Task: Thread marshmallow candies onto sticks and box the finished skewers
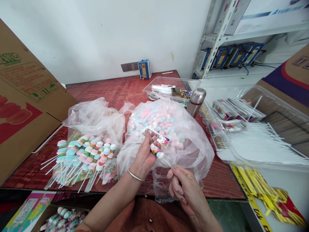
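Note:
My left hand [144, 157] is closed around a candy skewer's sweets [156, 151] and a small printed wrapper [161, 139]. My right hand [183, 188] pinches the lower end of the skewer's white stick [167, 162]. Both hands are over a clear plastic bag of loose pink, blue and white marshmallow candies [159, 120]. To the left, several finished candy skewers [83, 154] lie piled on another plastic bag [96, 117].
A cardboard box [24, 103] stands at the left. A clear tray [169, 88] and a metal flask [196, 101] sit behind the candy bag. On the right a clear tray holds white sticks [253, 138] and printed wrappers [231, 111]. Yellow packets [267, 193] lie at lower right.

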`<state>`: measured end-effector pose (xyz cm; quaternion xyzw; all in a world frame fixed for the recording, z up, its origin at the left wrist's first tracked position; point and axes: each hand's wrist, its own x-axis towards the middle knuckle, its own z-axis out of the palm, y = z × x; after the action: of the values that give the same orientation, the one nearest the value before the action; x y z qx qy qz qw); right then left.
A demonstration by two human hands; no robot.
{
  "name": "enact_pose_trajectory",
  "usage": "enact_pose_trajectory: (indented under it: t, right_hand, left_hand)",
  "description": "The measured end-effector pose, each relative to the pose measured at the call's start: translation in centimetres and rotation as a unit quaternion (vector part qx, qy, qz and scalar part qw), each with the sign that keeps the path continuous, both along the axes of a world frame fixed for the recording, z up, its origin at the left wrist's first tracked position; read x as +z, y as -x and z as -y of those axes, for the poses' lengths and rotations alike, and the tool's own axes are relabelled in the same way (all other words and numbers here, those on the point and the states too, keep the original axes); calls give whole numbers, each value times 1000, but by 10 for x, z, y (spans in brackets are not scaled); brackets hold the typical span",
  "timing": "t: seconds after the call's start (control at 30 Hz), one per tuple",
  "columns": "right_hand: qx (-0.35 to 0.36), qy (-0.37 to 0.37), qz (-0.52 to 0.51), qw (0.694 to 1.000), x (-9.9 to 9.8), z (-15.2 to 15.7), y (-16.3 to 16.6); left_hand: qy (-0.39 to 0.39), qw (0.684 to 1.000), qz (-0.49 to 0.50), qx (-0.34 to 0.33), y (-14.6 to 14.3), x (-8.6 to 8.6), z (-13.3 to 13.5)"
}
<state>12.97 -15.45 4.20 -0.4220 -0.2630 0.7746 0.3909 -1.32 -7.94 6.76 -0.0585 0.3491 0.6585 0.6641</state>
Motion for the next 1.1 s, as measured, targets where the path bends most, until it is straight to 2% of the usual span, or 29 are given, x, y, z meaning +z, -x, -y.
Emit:
enact_pose_trajectory:
  t: [0.13, 0.2, 0.23, 0.27, 0.33, 0.4, 0.5, 0.67, 0.73, 0.87, 0.97, 1.03, 1.1]
  right_hand:
    - [10, -5, -1, 1000, -5, -2, 0]
    - [2, -59, 86, 995, -9, -2, 0]
    - [-10, -112, 154, 982, -11, -1, 1]
    - [-23, -175, 228, 958, -12, -1, 1]
    - [-41, -299, 345, 889, -13, 1, 0]
    - [-34, -360, 393, 845, -14, 2, -1]
    - [-30, -352, 393, 849, -14, 2, -5]
    - [-51, -332, 383, 860, -12, -2, -11]
    - [-50, -339, 381, 859, -11, -2, -11]
    - [-52, -357, 385, 849, -10, 0, -11]
    - [-74, -393, 412, 819, -9, 2, -9]
    - [-96, -431, 444, 780, -11, 1, -6]
    - [-121, -476, 480, 727, -13, 0, -3]
  left_hand:
    - [-65, 998, -17, -11, -8, -2, 8]
    - [-83, 996, -31, -9, -12, -5, 10]
    - [-79, 996, -36, -5, -14, -6, 10]
    - [-68, 997, -40, 0, -14, -7, 10]
    - [-35, 999, -40, 7, -14, -7, 6]
    - [-14, 999, -28, 14, -11, -5, 2]
    - [-44, 999, -20, -9, -7, -1, 1]
    - [-134, 980, -108, -97, -5, -3, 12]
    - [-126, 983, -106, -85, -5, -5, 13]
    - [-53, 996, -68, -27, -6, -6, 8]
    - [-29, 998, -61, -3, -13, -3, 7]
    - [-37, 997, -67, -2, -20, -2, 9]
    - [-40, 996, -75, -6, -27, -2, 15]
